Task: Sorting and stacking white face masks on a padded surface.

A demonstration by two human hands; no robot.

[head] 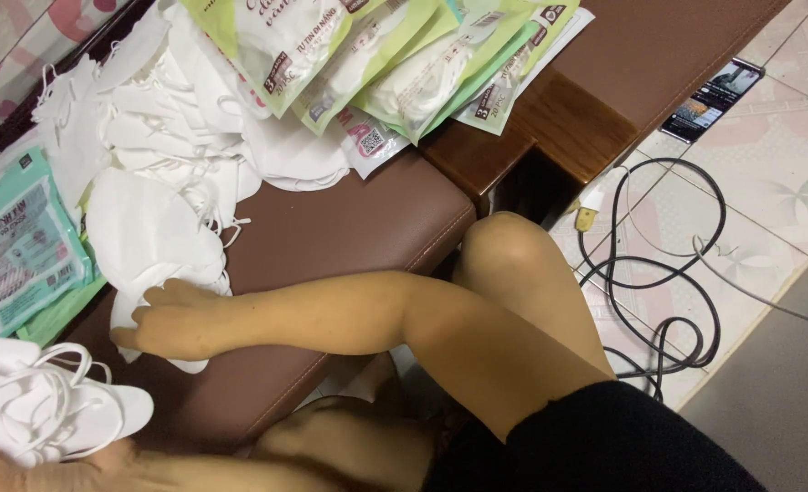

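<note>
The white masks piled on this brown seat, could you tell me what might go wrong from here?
The loose white masks heap near the brown seat edge; the right hand reaching in could nudge some off. The stack in the left hand has dangling ear loops that may tangle.

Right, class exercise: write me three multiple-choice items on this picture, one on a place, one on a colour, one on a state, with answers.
1. Where does the black cable lie?
A. on the tiled floor
B. on the brown cushion
C. on the wooden ledge

2. What colour are the loose face masks?
A. blue
B. white
C. black

3. What is the right hand doing?
A. hanging free
B. holding a phone
C. resting on a white mask

Answers: 1 A, it coils on the floor tiles. 2 B, the whole pile is white. 3 C, the fingers lie on a mask on the cushion; the left hand holds a mask bundle.
</note>
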